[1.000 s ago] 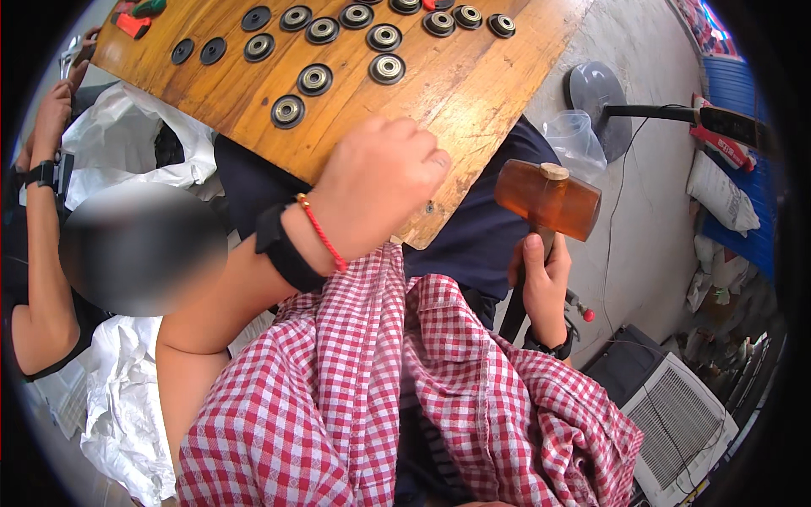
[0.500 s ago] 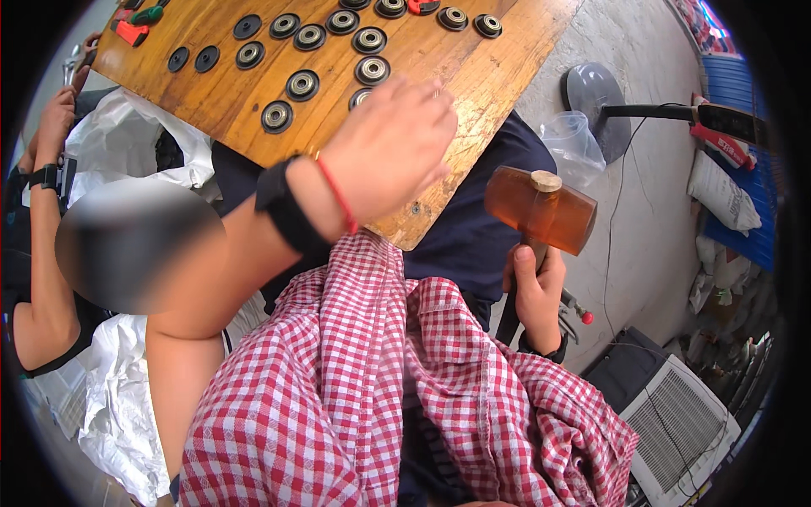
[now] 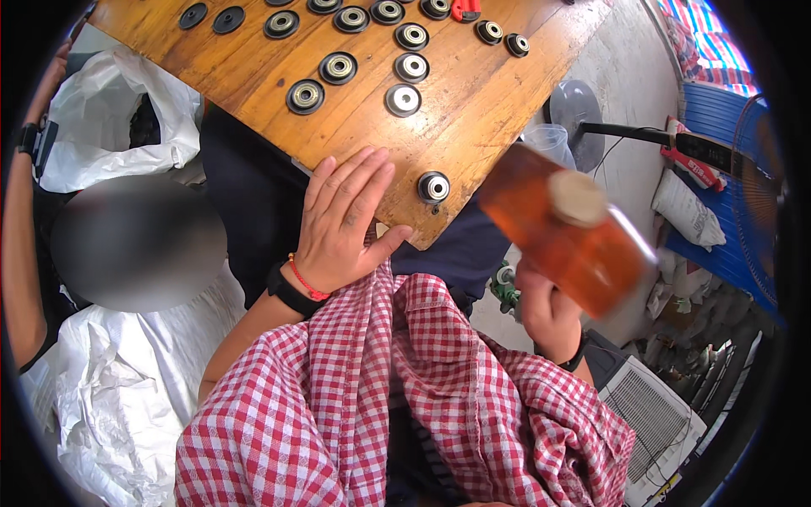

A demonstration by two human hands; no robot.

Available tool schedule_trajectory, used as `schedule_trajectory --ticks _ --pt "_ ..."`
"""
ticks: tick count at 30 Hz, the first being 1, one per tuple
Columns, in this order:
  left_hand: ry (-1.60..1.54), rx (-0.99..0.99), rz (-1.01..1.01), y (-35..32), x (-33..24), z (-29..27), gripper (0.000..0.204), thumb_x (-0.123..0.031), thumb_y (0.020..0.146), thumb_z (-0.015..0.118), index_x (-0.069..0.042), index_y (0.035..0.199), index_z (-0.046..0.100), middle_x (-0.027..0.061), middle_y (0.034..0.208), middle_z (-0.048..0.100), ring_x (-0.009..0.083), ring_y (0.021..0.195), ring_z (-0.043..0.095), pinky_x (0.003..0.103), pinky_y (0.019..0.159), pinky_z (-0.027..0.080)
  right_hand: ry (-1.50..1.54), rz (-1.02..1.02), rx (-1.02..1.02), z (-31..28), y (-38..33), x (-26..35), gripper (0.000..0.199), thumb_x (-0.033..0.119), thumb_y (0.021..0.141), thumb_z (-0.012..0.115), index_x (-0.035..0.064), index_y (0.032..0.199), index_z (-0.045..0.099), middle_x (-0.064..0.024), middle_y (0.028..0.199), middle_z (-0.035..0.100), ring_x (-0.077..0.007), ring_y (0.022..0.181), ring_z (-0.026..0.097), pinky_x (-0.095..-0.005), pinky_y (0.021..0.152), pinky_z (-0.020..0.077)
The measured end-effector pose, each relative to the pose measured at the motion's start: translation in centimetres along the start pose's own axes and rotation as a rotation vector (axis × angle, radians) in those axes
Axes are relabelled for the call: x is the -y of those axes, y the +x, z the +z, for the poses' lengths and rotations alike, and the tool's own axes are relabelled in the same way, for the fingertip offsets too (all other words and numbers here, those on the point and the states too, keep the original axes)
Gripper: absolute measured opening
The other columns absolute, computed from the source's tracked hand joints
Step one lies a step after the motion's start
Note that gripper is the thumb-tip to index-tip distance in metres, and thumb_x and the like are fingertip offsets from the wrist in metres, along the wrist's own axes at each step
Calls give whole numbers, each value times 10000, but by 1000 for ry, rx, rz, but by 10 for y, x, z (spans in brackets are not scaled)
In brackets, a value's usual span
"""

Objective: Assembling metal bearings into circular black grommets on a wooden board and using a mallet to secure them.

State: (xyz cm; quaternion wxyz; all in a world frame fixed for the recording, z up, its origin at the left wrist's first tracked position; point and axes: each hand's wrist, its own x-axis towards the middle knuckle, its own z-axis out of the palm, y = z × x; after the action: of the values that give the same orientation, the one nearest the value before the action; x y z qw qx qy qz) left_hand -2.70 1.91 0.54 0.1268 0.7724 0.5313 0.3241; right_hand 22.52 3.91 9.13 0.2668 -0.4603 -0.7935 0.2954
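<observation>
My left hand (image 3: pixel 346 211) lies flat at the table's near edge, fingers stretched out and thumb apart, holding nothing. Right of it, near the table corner, sits a black wheel with a silver bearing (image 3: pixel 433 188) in its middle. My right hand (image 3: pixel 545 313) is closed round the handle of a mallet (image 3: pixel 541 224), which has an amber, see-through head smeared by motion. The mallet head is raised beside the corner and hides most of its handle. Several more black wheels with metal bearings (image 3: pixel 338 68) lie farther back on the wooden table (image 3: pixel 253 101).
Two black discs without bearings (image 3: pixel 228 19) lie at the far left, and a red-handled tool (image 3: pixel 465 9) at the back. A co-worker's arm (image 3: pixel 24 245) is at the left, near white sacks (image 3: pixel 127 380). A clear plastic container (image 3: pixel 549 144) stands beyond the right table edge.
My left hand has drawn back from over the table to its near edge, and a bearing wheel now shows at the corner. My right hand has lifted the mallet. The view has shifted.
</observation>
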Motion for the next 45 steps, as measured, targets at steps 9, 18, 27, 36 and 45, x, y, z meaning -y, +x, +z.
schedule_trajectory --ticks 9,18,27,36,45 --pt "-30 -22 30 -3 3 3 688 -359 810 681 -5 1329 401 139 1344 484 274 1254 446 444 1081 217 239 191 -125 -10 -6 18 350 289 948 502 -35 1081 504 -65 764 532 -110 571 491 -225 486 392" --pt "-50 22 -42 0 -5 5 667 -326 770 698 -14 1304 447 129 1347 469 282 1225 462 449 1080 215 65 367 278 17 13 0 296 254 925 569 -18 1042 547 -92 626 523 -118 561 531 -304 488 407" --pt "-30 243 269 50 -6 -9 374 -120 788 572 -82 1159 585 100 1155 568 267 1105 524 406 978 396 580 710 -157 33 -19 -3 416 352 965 488 -16 1155 456 -29 687 513 -82 507 478 -207 439 391" --pt "345 26 287 112 59 -28 355 -172 782 627 -50 1111 572 137 1095 589 295 1064 539 400 921 420 519 703 -153 47 -24 0 352 365 989 412 21 1052 453 -49 709 510 -104 484 479 -220 423 389" --pt "168 545 154 118 40 -37 449 -260 807 644 25 1132 523 179 1182 535 310 1156 489 431 1025 356 530 612 -117 54 -27 7 364 358 977 446 9 1080 463 -53 727 524 -106 497 492 -226 437 396"
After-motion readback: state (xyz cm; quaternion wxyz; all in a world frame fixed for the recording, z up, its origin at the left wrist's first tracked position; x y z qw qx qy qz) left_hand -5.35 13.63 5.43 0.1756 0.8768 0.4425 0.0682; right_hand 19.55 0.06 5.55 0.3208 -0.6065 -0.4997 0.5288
